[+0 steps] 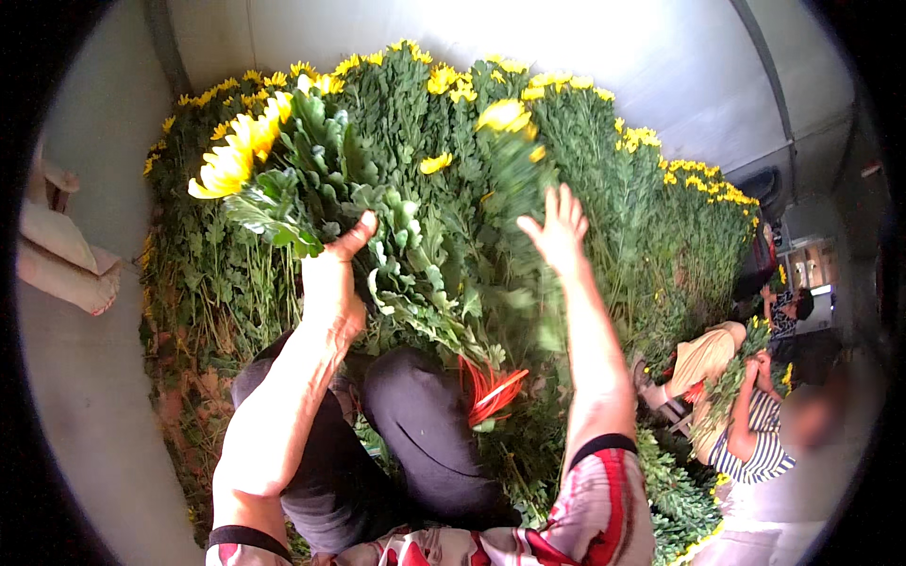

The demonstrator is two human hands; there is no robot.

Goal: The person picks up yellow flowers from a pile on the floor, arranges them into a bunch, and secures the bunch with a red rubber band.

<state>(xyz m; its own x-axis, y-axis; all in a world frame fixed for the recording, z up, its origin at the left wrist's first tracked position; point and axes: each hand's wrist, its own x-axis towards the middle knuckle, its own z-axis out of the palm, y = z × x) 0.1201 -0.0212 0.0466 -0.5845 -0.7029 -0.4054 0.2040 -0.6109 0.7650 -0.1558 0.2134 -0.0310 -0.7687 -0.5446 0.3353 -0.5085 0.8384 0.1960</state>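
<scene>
Head view: my left hand [338, 262] grips a thick bunch of yellow flowers [316, 174], its thumb pressed across the leafy stems. The other fingers of that hand are hidden behind the leaves, so I cannot tell exactly how they curl. I hold the bunch in front of the heap of cut flowers [661, 231], toward its left edge; the big heads tilt up and to the left, and the leafy stems slant down to the right, toward my knees.

My right hand [559, 229] is raised before the middle of the heap, palm unwrapped, its fingers [565, 201] extended and the thumb standing well off from them. Just beyond their tips is a blurred flower stem [528, 170] topped by a yellow head; I cannot tell whether I am touching it.

The heap stands upright in a broad bank, with yellow heads along its far edge and bare lower stems along its near edge. By my dark trousers [420, 415], just beside the knee on the right, is a fan of thin orange-red strands [493, 389].

Past the heap's near right corner, a seated person in a striped shirt [755, 453] holds a leafy bunch [731, 373].
</scene>
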